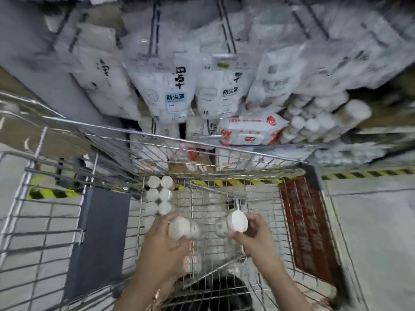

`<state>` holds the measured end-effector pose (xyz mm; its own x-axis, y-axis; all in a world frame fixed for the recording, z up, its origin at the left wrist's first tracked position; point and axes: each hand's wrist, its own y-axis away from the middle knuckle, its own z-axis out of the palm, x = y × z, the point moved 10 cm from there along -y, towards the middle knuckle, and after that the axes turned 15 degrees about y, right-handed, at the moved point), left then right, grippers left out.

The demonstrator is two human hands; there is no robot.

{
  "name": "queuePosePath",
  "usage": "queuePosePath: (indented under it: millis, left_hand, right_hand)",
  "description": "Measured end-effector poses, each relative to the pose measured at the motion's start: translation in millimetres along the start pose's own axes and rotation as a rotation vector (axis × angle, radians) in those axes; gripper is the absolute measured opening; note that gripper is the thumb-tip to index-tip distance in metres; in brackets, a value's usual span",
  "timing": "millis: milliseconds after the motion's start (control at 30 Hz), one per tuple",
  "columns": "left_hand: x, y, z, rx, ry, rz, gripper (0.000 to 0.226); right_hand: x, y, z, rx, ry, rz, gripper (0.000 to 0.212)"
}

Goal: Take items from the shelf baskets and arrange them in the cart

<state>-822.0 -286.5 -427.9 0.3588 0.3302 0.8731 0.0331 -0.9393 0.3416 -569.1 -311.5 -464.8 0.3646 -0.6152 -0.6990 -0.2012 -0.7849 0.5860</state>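
Over the wire cart (224, 144), my left hand (162, 232) grips a white-capped clear jar (183, 227) lying on its side. My right hand (252, 232) holds a second white-capped jar (234, 222), also tilted sideways. Both jars hang above the cart's wire floor. Several matching white-lidded jars (159, 195) stand in two rows against the cart's left wall. On the shelf beyond, a stack of the same jars (318, 117) lies at the right.
White packaged bags (167, 93) fill the shelf baskets ahead, and a red-and-white wipes pack (249, 131) lies at the shelf front. A second wire cart (33, 198) with a dark flap (101, 239) stands at left. A red sign (307, 225) lines the cart's right wall.
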Motion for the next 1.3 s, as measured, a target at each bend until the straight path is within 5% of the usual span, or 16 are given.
queuePosePath:
  millis: [167, 433, 567, 800, 1067, 1300]
  left_hand:
    - [77.0, 32.7, -30.9, 0.012, 0.139, 0.115, 0.059]
    - [186.4, 89.9, 6.2, -0.077, 0.481, 0.221, 0.035]
    - [232.7, 136.5, 66.5, -0.142, 0.615, 0.212, 0.029]
    - [308.9, 226.4, 214.1, -0.395, 0.661, 0.237, 0.05]
    - [357.0, 300.5, 351.7, -0.587, 0.647, 0.218, 0.043]
    - [386.8, 308.7, 428.4, -0.657, 0.594, 0.172, 0.04]
  right_hand:
    - [-29.0, 75.5, -52.9, 0.054, -0.106, -0.051, 0.046]
    - [-35.8, 185.4, -160.5, 0.252, -0.281, -0.15, 0.037]
    - [-14.5, 235.1, -229.1, 0.352, -0.421, -0.199, 0.057]
    - [63.2, 315.8, -350.6, 0.544, -0.504, -0.227, 0.054]
    - [162.9, 394.4, -452.6, 0.78, -0.558, -0.184, 0.033]
    - [201.2, 407.6, -517.6, 0.885, -0.604, -0.166, 0.036]
